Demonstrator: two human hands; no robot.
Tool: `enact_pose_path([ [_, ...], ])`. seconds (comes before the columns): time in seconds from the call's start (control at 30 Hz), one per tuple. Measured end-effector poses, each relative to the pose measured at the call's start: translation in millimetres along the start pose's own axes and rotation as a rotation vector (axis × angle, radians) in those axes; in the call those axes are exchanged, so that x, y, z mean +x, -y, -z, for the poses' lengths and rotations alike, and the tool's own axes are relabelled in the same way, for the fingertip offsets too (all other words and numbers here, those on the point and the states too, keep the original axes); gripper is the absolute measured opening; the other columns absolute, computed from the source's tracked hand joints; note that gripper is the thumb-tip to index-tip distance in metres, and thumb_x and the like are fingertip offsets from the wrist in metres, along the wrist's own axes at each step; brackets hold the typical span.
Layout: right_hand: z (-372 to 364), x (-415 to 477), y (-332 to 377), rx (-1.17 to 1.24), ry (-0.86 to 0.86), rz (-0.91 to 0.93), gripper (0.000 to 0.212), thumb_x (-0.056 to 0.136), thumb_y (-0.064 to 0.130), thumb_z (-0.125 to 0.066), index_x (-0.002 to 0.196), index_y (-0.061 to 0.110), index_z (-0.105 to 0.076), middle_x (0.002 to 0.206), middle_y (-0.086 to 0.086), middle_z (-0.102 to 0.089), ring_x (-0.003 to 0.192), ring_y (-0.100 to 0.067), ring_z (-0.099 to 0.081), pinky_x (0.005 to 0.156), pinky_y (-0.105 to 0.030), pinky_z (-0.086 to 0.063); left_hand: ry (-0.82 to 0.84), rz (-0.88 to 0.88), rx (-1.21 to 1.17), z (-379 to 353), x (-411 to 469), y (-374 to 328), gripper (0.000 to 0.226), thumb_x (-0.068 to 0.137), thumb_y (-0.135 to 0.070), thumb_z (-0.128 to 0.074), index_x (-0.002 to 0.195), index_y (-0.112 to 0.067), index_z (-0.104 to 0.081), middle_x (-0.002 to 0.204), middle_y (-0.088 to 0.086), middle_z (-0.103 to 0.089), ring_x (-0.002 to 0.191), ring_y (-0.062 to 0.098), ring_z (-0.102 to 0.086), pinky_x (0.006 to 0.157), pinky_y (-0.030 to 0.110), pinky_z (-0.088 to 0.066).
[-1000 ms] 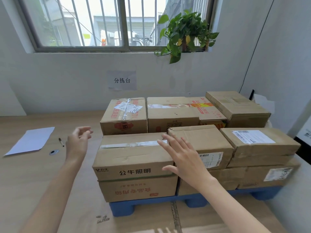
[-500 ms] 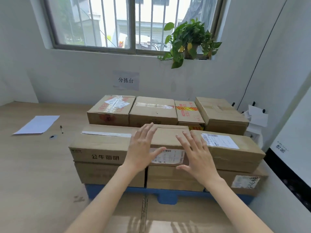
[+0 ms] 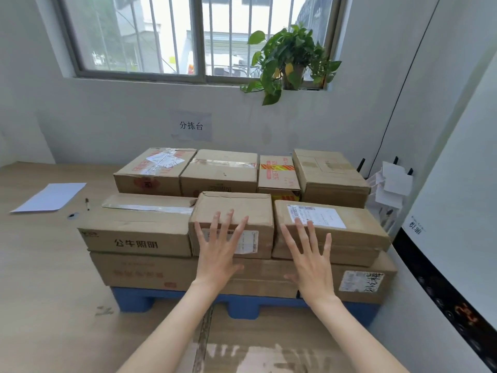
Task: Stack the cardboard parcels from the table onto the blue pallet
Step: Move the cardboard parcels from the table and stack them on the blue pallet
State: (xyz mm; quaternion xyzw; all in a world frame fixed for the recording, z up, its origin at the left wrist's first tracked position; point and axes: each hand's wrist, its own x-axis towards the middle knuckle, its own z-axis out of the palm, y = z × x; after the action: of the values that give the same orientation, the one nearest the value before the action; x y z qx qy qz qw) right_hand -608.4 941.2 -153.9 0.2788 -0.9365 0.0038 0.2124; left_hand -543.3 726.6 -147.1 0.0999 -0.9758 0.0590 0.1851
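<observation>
Brown cardboard parcels (image 3: 145,224) sit stacked in two layers on the blue plastic pallet (image 3: 242,305), which rests on the light wooden table (image 3: 40,278). The left hand (image 3: 219,254) is spread flat, its grip released, in front of the near face of the small middle parcel (image 3: 236,211). The right hand (image 3: 312,259), fingers likewise splayed and holding nothing, hovers just right of it, before the labelled parcel (image 3: 349,232). A white paper sheet (image 3: 51,196) lies far left.
</observation>
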Motion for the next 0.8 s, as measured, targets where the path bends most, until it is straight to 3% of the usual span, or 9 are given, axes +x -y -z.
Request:
enact_pose_path([
  [0.23,-16.6,-0.7,-23.5,-0.074,-0.02,0.067,0.143,0.043,0.027,-0.097,0.154,0.03,-0.006,0.162,-0.012,-0.001,0.148,-0.035,-0.003,0.11,-0.07,-0.008,-0.029,0.04,0.006,-11.3,2.2,-7.4,0.151,0.039,-0.058,-0.089,0.152,-0.03,0.007,0.155,0.014,-0.017,0.145,0.04,-0.01,0.104,0.075,-0.011],
  [0.37,-21.9,3.0,-31.4,-0.098,-0.06,0.113,0.145,0.041,0.013,-0.095,0.154,0.029,-0.005,0.162,-0.012,0.0,0.148,-0.036,-0.004,0.109,-0.069,-0.013,-0.031,0.045,0.015,-14.3,4.0,-7.3,0.149,0.039,-0.054,-0.091,0.152,-0.029,0.004,0.151,0.015,-0.021,0.143,0.041,-0.014,0.104,0.075,-0.012],
  [0.6,-24.3,8.2,-36.9,-0.106,-0.065,0.144,0.145,0.042,0.016,-0.096,0.154,0.03,-0.005,0.162,-0.013,-0.001,0.148,-0.037,-0.005,0.109,-0.068,-0.008,-0.033,0.054,0.033,-13.3,4.9,-9.9,0.148,0.04,-0.054,-0.091,0.152,-0.029,0.002,0.15,0.015,-0.023,0.142,0.041,-0.017,0.104,0.075,-0.012],
  [0.8,-27.2,-8.5,-59.9,-0.105,-0.044,0.151,0.145,0.04,0.036,-0.097,0.154,0.03,-0.008,0.162,-0.011,-0.005,0.147,-0.036,-0.009,0.11,-0.069,-0.012,-0.043,0.032,0.038,-12.1,5.2,-7.1,0.152,0.037,-0.057,-0.09,0.152,-0.03,0.005,0.153,0.015,-0.019,0.143,0.042,-0.016,0.104,0.076,-0.012],
])
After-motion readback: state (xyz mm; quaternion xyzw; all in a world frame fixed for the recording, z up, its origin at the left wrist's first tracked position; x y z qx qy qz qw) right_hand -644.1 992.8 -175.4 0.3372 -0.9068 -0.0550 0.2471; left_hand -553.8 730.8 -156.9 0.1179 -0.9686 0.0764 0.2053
